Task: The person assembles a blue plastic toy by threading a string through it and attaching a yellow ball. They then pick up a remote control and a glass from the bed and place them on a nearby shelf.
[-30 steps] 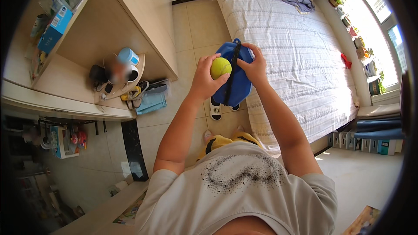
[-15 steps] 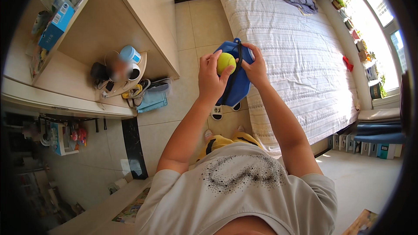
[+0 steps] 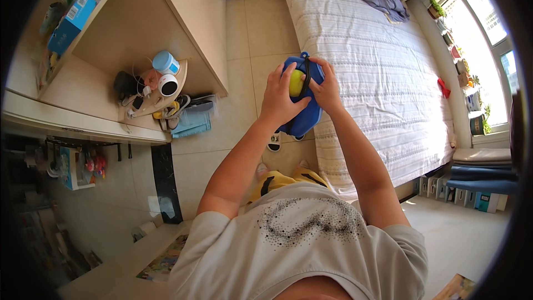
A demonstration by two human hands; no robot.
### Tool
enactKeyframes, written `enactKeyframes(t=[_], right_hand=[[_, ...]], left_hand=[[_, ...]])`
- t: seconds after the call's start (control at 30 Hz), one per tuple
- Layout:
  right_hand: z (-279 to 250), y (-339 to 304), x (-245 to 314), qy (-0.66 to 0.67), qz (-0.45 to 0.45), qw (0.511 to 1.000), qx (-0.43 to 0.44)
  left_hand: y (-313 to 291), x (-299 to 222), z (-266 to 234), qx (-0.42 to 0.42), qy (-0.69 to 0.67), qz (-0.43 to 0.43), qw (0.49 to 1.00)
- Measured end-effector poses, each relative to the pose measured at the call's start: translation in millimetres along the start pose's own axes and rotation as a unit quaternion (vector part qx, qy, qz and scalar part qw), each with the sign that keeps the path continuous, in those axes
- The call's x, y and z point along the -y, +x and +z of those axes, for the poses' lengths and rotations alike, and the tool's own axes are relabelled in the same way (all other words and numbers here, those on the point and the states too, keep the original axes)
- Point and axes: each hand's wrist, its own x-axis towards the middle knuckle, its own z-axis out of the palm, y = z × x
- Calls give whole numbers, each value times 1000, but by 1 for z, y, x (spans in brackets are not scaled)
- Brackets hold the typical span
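A blue, angular plastic tennis trainer base [image 3: 307, 112] is held up in front of me, tilted, with a loop on its far end. A yellow-green tennis ball [image 3: 297, 84] rests against its face beside a black elastic cord [image 3: 307, 78]. My left hand [image 3: 278, 94] is closed round the ball's left side, fingers over it and thumb lower on the base. Gripping the base's right side is my right hand [image 3: 326, 86], its thumb by the cord and ball. Hidden are the base's underside and the fingertips behind it.
To the right stands a bed [image 3: 361, 105] with a white striped cover. At the left, an open cabinet [image 3: 122, 33] has a rounded shelf holding a blue-lidded tub [image 3: 165, 62] and a white camera-like device [image 3: 167, 85]. Shoes and a light-blue bag [image 3: 191, 124] lie on the floor below.
My left hand has shifted over the ball and spread its thumb down onto the base. The ball has moved right, against the cord. My right hand keeps its grip.
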Motion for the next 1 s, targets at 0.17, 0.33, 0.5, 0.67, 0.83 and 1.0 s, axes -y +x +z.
enactKeyframes(t=[0.17, 0.33, 0.5, 0.67, 0.83, 1.0], right_hand=[[-1, 1, 6, -14, 8, 1000, -2], [-5, 2, 7, -17, 17, 1000, 12], [-6, 1, -2, -13, 19, 1000, -8], [-2, -5, -4, -37, 53, 998, -25], [1, -15, -10, -27, 22, 997, -62], [4, -19, -5, -59, 15, 995, -78]], left_hand=[[1, 5, 4, -5, 12, 27, 1000], [-1, 16, 16, -5, -43, 21, 999], [-6, 17, 23, 0, -86, -1, 996], [-19, 25, 38, -31, -159, -21, 987], [-21, 8, 22, 5, 5, -52, 999], [-15, -12, 14, 29, 149, -71, 986]])
